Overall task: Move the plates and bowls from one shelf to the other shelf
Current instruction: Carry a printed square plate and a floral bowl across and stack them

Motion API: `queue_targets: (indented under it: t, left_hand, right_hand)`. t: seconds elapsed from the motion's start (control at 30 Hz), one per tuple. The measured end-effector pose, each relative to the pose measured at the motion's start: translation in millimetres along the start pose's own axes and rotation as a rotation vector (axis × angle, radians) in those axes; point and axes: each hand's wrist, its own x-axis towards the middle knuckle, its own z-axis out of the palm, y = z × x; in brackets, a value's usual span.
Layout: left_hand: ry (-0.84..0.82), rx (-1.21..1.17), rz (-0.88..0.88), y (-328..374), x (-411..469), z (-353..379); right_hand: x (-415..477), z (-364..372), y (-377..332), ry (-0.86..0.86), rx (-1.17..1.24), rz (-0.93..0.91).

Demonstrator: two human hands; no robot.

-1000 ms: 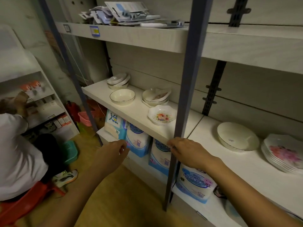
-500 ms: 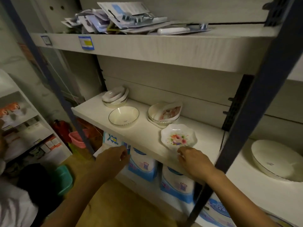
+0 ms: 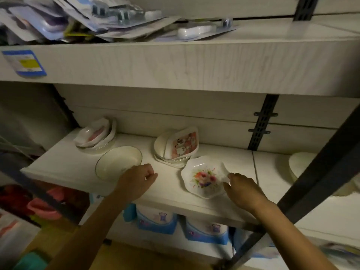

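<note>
A scalloped flower-print dish point(image 3: 204, 177) lies near the front of the left white shelf point(image 3: 64, 168). My right hand point(image 3: 243, 190) touches its right rim, fingers curled at the edge. My left hand point(image 3: 137, 180) hovers loosely curled beside a plain white bowl with a dark rim point(image 3: 118, 162), touching nothing. Behind stand a stack of bowls with a cartoon-print dish on top point(image 3: 178, 148) and another stack of small dishes point(image 3: 96, 136) at the back left. On the right shelf, a large white plate point(image 3: 300, 164) is partly hidden by the dark post.
A dark metal post point(image 3: 315, 184) slants between the two shelves on the right. The upper shelf point(image 3: 175, 63) carries blister-packed goods overhead. Blue-and-white packs point(image 3: 155, 219) fill the shelf below. Pink and teal baskets sit low at the left.
The view has moved in closer to the left shelf. My right hand went from the post to the flower dish's rim. My left hand rose to the shelf beside the plain bowl.
</note>
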Motion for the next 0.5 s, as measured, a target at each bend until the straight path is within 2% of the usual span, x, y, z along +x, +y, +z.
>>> queue_targets:
  t: [0.2,0.3,0.4,0.5]
  left_hand:
    - [-0.091,-0.048,0.064,-17.4,52.5,-7.3]
    - [-0.139,-0.088,0.091,-27.6,71.3,-8.6]
    - [-0.177,-0.179,0.105,-36.9,90.0,-7.2]
    - [-0.211,-0.251,0.115,-41.8,108.2,-3.2]
  right_hand:
    - [16.7,12.1,-6.3,-0.033,0.056,0.339]
    - [27.6,28.9,-11.1,-0.096,0.233,0.479]
    - [35.7,46.8,-16.4,-0.106,0.310,0.539]
    - [38.2,54.1,-24.1,-0.065,0.255,0.548]
